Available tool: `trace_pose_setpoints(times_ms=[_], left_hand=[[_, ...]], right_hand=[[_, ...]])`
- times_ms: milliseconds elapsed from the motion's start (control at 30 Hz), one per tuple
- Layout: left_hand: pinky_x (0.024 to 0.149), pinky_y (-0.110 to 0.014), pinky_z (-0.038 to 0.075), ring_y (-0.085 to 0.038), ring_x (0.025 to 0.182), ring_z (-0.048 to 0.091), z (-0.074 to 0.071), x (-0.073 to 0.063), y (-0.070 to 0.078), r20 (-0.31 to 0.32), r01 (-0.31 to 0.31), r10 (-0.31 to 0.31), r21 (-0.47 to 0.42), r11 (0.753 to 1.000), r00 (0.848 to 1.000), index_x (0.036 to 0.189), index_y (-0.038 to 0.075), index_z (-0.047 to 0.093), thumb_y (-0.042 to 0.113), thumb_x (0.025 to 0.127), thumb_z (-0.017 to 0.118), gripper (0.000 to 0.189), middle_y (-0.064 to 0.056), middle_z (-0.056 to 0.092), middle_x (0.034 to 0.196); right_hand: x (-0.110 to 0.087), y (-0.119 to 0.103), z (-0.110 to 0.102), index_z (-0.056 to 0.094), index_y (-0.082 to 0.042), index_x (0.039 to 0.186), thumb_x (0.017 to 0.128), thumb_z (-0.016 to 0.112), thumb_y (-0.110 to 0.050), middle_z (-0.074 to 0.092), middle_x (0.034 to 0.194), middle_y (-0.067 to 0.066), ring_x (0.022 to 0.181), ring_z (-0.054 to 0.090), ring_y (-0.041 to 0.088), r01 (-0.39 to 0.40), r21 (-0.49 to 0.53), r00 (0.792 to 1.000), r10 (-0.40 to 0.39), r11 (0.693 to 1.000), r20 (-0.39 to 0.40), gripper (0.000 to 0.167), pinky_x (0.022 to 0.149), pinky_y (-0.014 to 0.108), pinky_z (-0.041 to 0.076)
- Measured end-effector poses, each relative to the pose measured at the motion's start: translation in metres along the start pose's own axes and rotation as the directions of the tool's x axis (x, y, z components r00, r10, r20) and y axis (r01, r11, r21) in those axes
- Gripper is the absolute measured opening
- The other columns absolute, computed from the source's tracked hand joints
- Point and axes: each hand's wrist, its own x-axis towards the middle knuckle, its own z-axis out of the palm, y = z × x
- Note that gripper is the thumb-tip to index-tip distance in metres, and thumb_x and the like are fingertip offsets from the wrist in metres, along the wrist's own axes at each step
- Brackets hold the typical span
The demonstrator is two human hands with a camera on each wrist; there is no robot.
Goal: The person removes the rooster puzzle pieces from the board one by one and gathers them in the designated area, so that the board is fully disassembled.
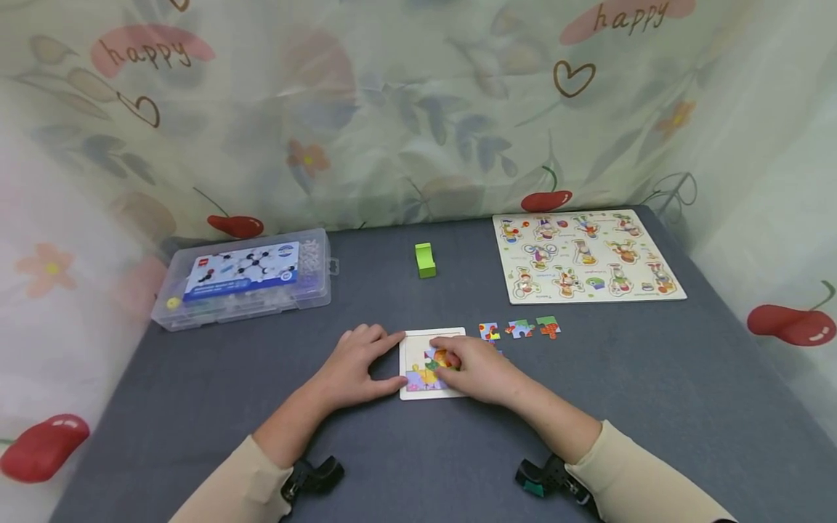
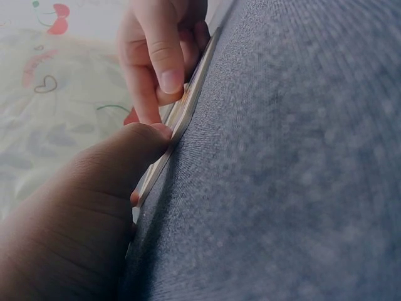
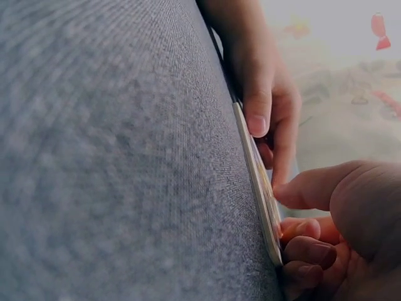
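Note:
A small square jigsaw board [image 1: 416, 345] with a white frame lies on the table, partly filled with colourful pieces [image 1: 418, 379] along its bottom and middle. My left hand [image 1: 356, 367] rests at its left side, index finger and thumb spread, their tips touching the frame near two corners. Over the right half of the board is my right hand [image 1: 480, 367], thumb and fingers bent around a puzzle piece [image 1: 439, 357] at the board's surface. The hand hides part of that piece. In the right wrist view, the right thumb [image 3: 307, 188] comes down at the board's edge.
Several loose puzzle pieces [image 1: 520, 329] lie right of the board, one partly behind the right hand. Farther back are a green block [image 1: 425, 261], a clear plastic case [image 1: 314, 287] at left and a large picture puzzle board [image 1: 604, 258] at right. A printed curtain [image 1: 392, 131] surrounds the table.

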Motion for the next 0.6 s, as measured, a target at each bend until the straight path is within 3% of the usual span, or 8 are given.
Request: trace_pose_setpoints(times_ms=[433,600], left_hand=[[0.075,-0.034,0.031,-0.012,0.085,0.039,-0.0016,0.0007,0.0011,0.002,0.001,-0.001,0.006,1.0,1.0,0.148,0.018,0.058,0.058,0.09,0.07,0.071,0.005,0.052,0.104],[0.076,-0.034,0.031,-0.012,0.086,0.04,-0.0016,0.0002,0.0014,0.01,0.016,-0.016,0.005,1.0,1.0,0.148,0.018,0.058,0.057,0.089,0.071,0.072,0.004,0.052,0.104]], right_hand=[[-0.0009,0.0019,0.0047,0.061,-0.012,0.124,0.088,0.079,-0.012,0.049,0.071,-0.003,0.055,0.041,0.01,-0.077,0.139,0.995,0.085,0.987,-0.053,0.04,0.055,0.027,0.032],[-0.0017,0.0019,0.0063,0.064,-0.016,0.122,0.086,0.081,-0.008,0.053,0.086,0.0,0.071,0.049,0.014,-0.068,0.139,0.991,0.083,0.988,-0.107,0.041,0.064,0.031,0.041]])
